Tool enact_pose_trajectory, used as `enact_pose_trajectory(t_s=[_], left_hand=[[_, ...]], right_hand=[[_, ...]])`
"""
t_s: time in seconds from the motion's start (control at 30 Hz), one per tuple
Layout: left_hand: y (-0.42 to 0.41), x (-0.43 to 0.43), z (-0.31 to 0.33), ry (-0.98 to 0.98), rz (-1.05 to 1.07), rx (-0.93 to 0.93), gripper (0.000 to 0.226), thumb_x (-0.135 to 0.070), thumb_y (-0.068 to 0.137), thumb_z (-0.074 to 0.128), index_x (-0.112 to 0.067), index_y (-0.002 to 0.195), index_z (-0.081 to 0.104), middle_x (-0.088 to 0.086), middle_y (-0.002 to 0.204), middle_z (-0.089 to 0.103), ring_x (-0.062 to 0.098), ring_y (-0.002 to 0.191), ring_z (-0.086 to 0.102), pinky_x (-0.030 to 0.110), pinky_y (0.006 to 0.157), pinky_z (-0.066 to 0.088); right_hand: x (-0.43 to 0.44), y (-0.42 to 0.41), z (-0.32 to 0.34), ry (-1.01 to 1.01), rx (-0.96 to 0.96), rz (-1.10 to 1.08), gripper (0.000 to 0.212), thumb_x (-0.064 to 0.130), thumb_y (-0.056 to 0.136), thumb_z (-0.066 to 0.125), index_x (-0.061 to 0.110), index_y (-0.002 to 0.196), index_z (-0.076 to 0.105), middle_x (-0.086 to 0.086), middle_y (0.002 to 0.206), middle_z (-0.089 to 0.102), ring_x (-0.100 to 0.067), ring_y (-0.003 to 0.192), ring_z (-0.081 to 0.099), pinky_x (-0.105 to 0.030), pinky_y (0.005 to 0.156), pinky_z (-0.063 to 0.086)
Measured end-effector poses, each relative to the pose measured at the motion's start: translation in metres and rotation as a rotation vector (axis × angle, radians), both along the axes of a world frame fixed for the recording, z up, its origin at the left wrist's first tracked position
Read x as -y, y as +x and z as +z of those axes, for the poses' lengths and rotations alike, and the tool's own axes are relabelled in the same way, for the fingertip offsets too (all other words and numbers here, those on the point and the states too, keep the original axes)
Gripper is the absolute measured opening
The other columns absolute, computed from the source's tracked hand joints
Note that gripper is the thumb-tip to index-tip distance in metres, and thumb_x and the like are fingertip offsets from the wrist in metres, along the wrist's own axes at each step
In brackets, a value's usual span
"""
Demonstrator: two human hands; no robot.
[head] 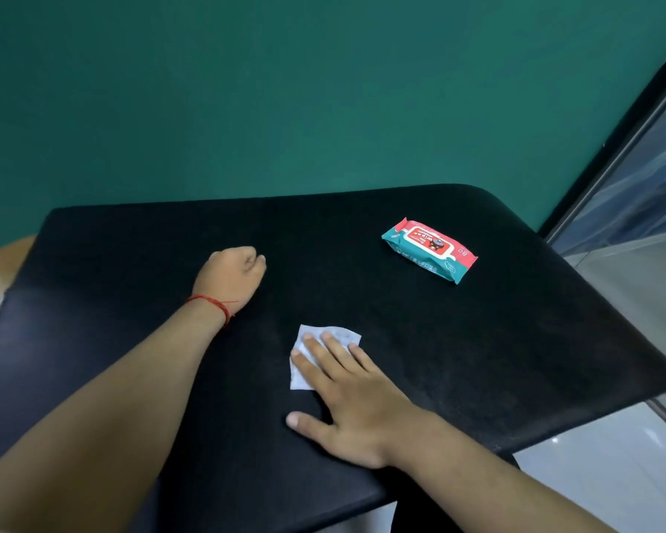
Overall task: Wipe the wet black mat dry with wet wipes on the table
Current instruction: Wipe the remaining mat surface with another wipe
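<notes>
A large black mat (458, 340) covers the table. On it, near the middle, lies a white wet wipe (316, 342), folded flat. My right hand (350, 402) presses on the wipe with straight, spread fingers, the thumb resting on the mat beside it. My left hand (233, 273) rests on the mat further back and to the left, fingers curled into a fist with nothing in it; a red string circles its wrist. A teal and red pack of wet wipes (429, 250) lies shut at the back right of the mat.
A green wall (285, 90) rises right behind the table. A dark window frame (623, 148) and pale floor (612, 486) lie to the right. A strip of wooden tabletop (1, 271) shows at the left past the mat's edge.
</notes>
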State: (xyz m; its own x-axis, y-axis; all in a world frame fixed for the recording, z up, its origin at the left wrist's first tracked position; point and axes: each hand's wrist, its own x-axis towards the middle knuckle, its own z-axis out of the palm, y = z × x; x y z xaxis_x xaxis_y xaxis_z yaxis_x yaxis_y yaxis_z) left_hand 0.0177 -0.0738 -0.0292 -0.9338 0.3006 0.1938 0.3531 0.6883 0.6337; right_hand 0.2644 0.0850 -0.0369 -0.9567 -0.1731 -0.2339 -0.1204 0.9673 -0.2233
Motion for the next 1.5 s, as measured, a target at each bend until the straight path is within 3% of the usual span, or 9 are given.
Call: enact_pose_trajectory(t_s=[0.13, 0.23, 0.43, 0.6, 0.83, 1.03, 1.13, 1.27, 1.5], left_hand=[[0.035, 0.044, -0.005, -0.322, -0.072, -0.157, 0.034, -0.039, 0.101, 0.060, -0.023, 0.074, 0.047, -0.006, 0.077, 0.056, 0.019, 0.076, 0.054, 0.040, 0.069, 0.048], [0.057, 0.093, -0.016, -0.393, -0.110, -0.224, 0.009, -0.038, 0.102, 0.061, -0.029, 0.102, 0.061, -0.009, 0.110, 0.060, 0.021, 0.101, 0.057, 0.043, 0.085, 0.049], [0.089, 0.199, -0.032, -0.408, 0.103, -0.197, 0.034, -0.044, 0.102, 0.059, -0.025, 0.130, 0.062, 0.000, 0.138, 0.062, 0.030, 0.125, 0.059, 0.052, 0.100, 0.053], [0.095, 0.240, -0.042, -0.431, 0.115, -0.157, 0.046, -0.039, 0.104, 0.055, -0.021, 0.145, 0.059, 0.012, 0.154, 0.054, 0.033, 0.145, 0.047, 0.049, 0.120, 0.038], [0.100, 0.233, -0.034, -0.407, 0.147, -0.179, 0.037, -0.036, 0.105, 0.059, -0.028, 0.141, 0.060, 0.004, 0.151, 0.057, 0.029, 0.139, 0.051, 0.052, 0.113, 0.043], [0.102, 0.231, -0.034, -0.393, 0.163, -0.200, 0.035, -0.037, 0.105, 0.059, -0.029, 0.139, 0.062, 0.003, 0.150, 0.058, 0.028, 0.140, 0.050, 0.053, 0.110, 0.045], [0.104, 0.231, -0.034, -0.400, 0.170, -0.211, 0.036, -0.037, 0.104, 0.059, -0.029, 0.139, 0.062, 0.003, 0.149, 0.059, 0.028, 0.138, 0.052, 0.053, 0.108, 0.047], [0.103, 0.231, -0.033, -0.421, 0.172, -0.226, 0.036, -0.037, 0.104, 0.059, -0.028, 0.138, 0.063, 0.003, 0.147, 0.060, 0.029, 0.136, 0.053, 0.053, 0.107, 0.048], [0.106, 0.230, -0.030, -0.414, 0.184, -0.225, 0.035, -0.036, 0.103, 0.060, -0.027, 0.137, 0.064, 0.003, 0.145, 0.062, 0.030, 0.134, 0.055, 0.053, 0.105, 0.050]], right_hand=[[-0.025, 0.036, 0.006, 0.005, 0.008, -0.038, 0.081, 0.079, 0.102, 0.020, 0.041, 0.168, -0.008, 0.019, 0.173, -0.022, 0.000, 0.154, -0.031, -0.036, 0.130, -0.012], [-0.052, 0.047, 0.006, 0.041, -0.001, -0.120, 0.079, 0.078, 0.102, 0.017, 0.042, 0.167, -0.008, 0.020, 0.173, -0.022, 0.001, 0.155, -0.028, -0.036, 0.131, -0.009], [-0.069, 0.012, 0.005, 0.052, 0.054, -0.276, 0.091, 0.083, 0.098, 0.016, 0.033, 0.168, -0.013, 0.008, 0.173, -0.026, -0.013, 0.158, -0.028, -0.044, 0.131, -0.010], [-0.022, -0.016, 0.008, 0.015, 0.091, -0.253, 0.100, 0.087, 0.094, 0.017, 0.027, 0.168, -0.014, 0.000, 0.173, -0.029, -0.024, 0.158, -0.030, -0.052, 0.129, -0.012], [0.018, 0.039, 0.001, -0.014, 0.023, -0.020, 0.094, 0.084, 0.096, 0.019, 0.030, 0.169, -0.009, 0.006, 0.174, -0.024, -0.016, 0.158, -0.030, -0.045, 0.130, -0.011], [-0.021, 0.097, -0.002, 0.040, -0.052, -0.108, 0.090, 0.082, 0.093, 0.000, 0.034, 0.169, -0.007, 0.016, 0.172, -0.022, -0.008, 0.158, -0.025, -0.041, 0.131, -0.005], [-0.043, 0.092, -0.003, 0.053, -0.033, -0.223, 0.082, 0.077, 0.101, 0.012, 0.035, 0.169, -0.007, 0.014, 0.174, -0.020, -0.010, 0.159, -0.023, -0.041, 0.131, -0.007], [-0.035, 0.058, -0.002, 0.049, 0.018, -0.297, 0.092, 0.083, 0.097, 0.015, 0.032, 0.168, -0.012, 0.005, 0.174, -0.024, -0.018, 0.159, -0.027, -0.047, 0.131, -0.009], [0.038, 0.048, -0.001, -0.002, 0.012, -0.092, 0.098, 0.086, 0.094, 0.019, 0.029, 0.169, -0.010, 0.002, 0.175, -0.022, -0.021, 0.159, -0.029, -0.049, 0.129, -0.012]])
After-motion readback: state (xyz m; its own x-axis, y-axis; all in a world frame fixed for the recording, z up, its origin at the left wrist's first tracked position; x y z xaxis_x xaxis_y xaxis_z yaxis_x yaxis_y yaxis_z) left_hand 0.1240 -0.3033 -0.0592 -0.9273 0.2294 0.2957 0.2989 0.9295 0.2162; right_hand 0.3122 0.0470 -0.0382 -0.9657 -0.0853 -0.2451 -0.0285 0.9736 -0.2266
